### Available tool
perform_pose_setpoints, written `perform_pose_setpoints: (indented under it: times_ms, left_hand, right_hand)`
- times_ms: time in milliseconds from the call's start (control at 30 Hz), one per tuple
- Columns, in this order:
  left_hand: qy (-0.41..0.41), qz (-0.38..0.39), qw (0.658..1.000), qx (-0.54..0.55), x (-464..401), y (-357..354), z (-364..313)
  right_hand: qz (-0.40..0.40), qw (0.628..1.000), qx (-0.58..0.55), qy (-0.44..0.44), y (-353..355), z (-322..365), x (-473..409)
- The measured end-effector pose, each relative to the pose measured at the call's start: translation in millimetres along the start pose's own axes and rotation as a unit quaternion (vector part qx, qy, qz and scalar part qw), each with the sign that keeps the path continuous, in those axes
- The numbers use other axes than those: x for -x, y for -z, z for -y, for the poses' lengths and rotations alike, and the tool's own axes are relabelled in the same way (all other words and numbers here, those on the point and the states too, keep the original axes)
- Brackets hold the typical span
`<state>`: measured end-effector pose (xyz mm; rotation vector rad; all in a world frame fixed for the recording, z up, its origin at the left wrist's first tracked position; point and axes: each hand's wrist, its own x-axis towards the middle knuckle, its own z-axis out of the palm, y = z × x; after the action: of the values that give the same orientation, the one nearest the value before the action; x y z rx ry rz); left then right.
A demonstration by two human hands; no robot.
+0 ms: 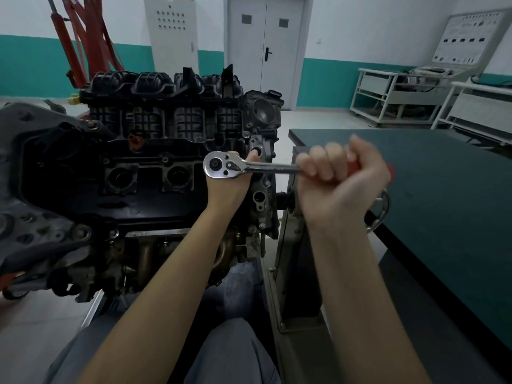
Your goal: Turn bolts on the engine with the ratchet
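A chrome ratchet wrench [249, 169] with a red handle lies level over the right end of a black engine [144, 162] on a stand. My right hand [340, 178] grips the red handle in a fist, to the right of the engine. My left hand [230, 187] sits under the ratchet's round head, its fingers wrapped about whatever hangs below the head; that part is hidden. A fingertip shows beside the head near a port on the engine's end plate.
A dark green workbench [443, 195] stands at the right, with the stand's handwheel [378, 209] at its edge. Behind are a red engine hoist [83, 37], a grey cabinet [171, 31], double doors [266, 42] and white trolleys [399, 95]. My knees are below the engine.
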<state>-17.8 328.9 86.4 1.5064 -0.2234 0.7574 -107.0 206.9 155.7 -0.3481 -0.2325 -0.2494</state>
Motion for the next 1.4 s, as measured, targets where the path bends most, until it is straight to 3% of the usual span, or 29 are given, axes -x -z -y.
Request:
perform_pose_setpoints:
  times_ms: [233, 533, 667, 933, 1233, 1400]
  left_hand:
    - [-0.008, 0.031, 0.999, 0.01, 3.3, 2.3, -2.2]
    - [0.008, -0.013, 0.999, 0.037, 0.7, 1.1, -3.2]
    - [0.009, -0.006, 0.999, 0.037, -1.4, -1.7, -0.9]
    - [-0.027, 0.038, 0.998, 0.031, 3.4, -1.8, -5.3]
    - [-0.017, -0.002, 1.0, 0.01, 4.8, 0.5, 1.7]
    - [-0.021, 0.02, 0.999, 0.028, 1.1, -1.3, 1.7]
  right_hand:
    - [0.049, 0.985, 0.107, -0.127, -42.7, 11.4, -52.5]
    - [-0.028, 0.996, -0.079, 0.033, 19.0, -20.1, 29.1]
    - [0.006, 0.999, -0.036, 0.02, 9.0, -9.2, 10.6]
    - [0.058, 0.986, 0.095, -0.124, -37.8, 15.9, -54.3]
    - [-0.033, 0.997, -0.073, 0.013, 23.3, -7.5, 20.4]
    - [0.002, 1.0, -0.015, -0.011, 8.9, 5.0, -1.4]
